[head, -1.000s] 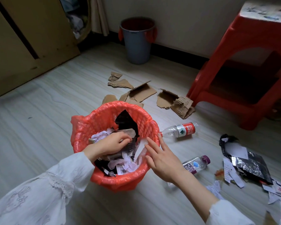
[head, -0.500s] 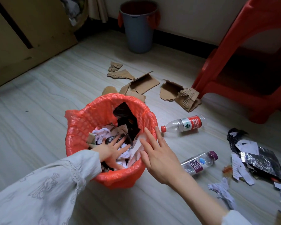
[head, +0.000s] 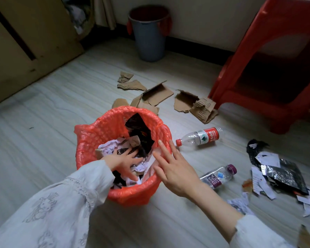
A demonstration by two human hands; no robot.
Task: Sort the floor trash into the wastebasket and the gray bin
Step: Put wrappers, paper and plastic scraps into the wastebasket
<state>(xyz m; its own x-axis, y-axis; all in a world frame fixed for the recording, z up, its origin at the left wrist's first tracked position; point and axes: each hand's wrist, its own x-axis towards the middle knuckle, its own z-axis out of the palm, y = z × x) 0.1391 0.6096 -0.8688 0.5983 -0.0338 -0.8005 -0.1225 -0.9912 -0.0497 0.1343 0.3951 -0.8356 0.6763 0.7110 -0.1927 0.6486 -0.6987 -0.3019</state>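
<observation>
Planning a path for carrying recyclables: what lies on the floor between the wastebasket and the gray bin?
Torn cardboard pieces lie between wastebasket and gray bin, head view.

Wastebasket (head: 89, 140) — orange-lined, stuffed with paper scraps; gray bin (head: 150, 36) upright by the wall — well apart.

My left hand (head: 123, 158) covered the scraps (head: 113, 146) beneath it, the stool (head: 258, 56) ran past the frame's edge, and the bottle (head: 201, 136) label was unreadable.

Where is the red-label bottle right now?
The red-label bottle lies on the floor just right of the wastebasket, below the torn cardboard.
</observation>
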